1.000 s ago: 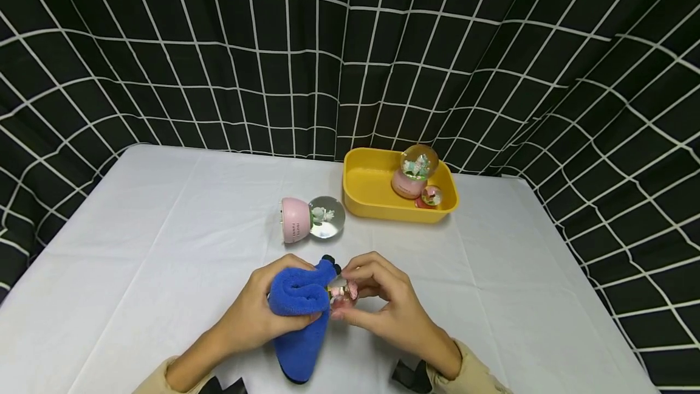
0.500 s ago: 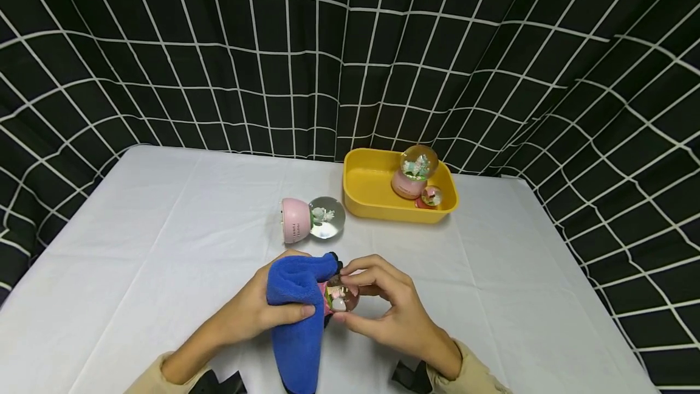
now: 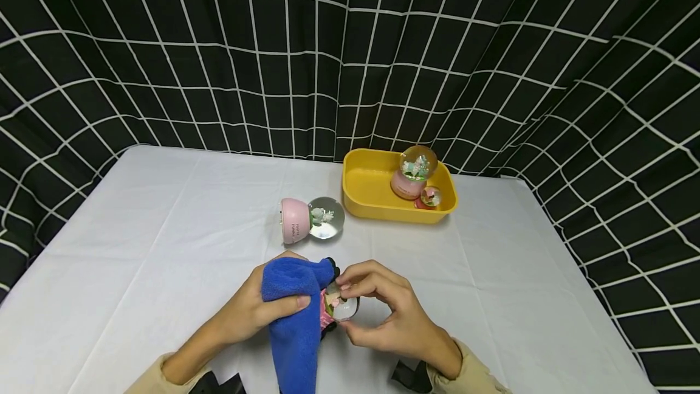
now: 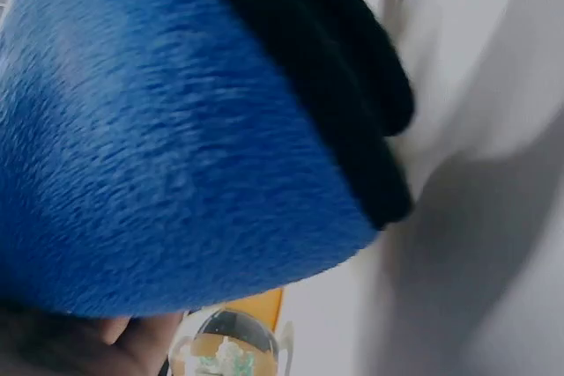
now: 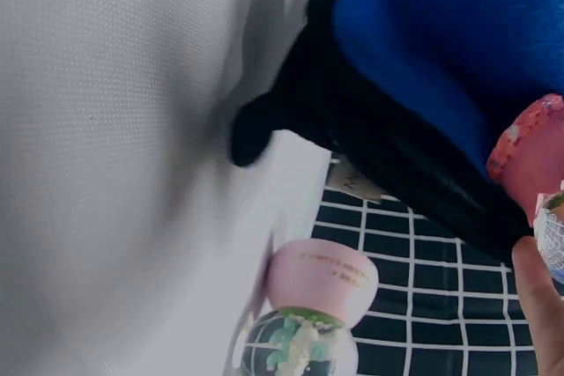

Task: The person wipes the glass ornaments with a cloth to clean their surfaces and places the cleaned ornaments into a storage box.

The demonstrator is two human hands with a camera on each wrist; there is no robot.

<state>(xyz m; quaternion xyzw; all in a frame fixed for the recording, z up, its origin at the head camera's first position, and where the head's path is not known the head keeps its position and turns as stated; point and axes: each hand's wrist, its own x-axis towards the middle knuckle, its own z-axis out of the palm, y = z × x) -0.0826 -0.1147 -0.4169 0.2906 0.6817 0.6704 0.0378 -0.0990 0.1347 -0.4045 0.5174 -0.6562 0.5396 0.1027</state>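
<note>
In the head view my left hand (image 3: 248, 309) grips a folded blue cloth (image 3: 298, 327) with dark edging, thumb on top. The cloth wraps part of a small snow globe (image 3: 346, 309) with a ruffled pink base (image 3: 326, 309). My right hand (image 3: 385, 303) holds its glass ball between fingers and thumb, from the right. In the right wrist view the pink base (image 5: 533, 156) pokes out of the blue cloth (image 5: 441, 24), a right fingertip beside the ball. Blue cloth (image 4: 176, 147) fills much of the left wrist view, hiding the globe.
A larger snow globe with a pink base (image 3: 296, 221) lies on its side on the white tablecloth (image 3: 164, 260). Behind it to the right, a yellow tray (image 3: 369, 208) holds an upright snow globe (image 3: 410, 182) and a small one (image 3: 431, 197). A black grid curtain (image 3: 306, 53) stands behind.
The left hand and cloth have shifted slightly left. The small globe has turned, so more of its pink base shows beside the cloth. The right hand stays around the ball, slightly lower.
</note>
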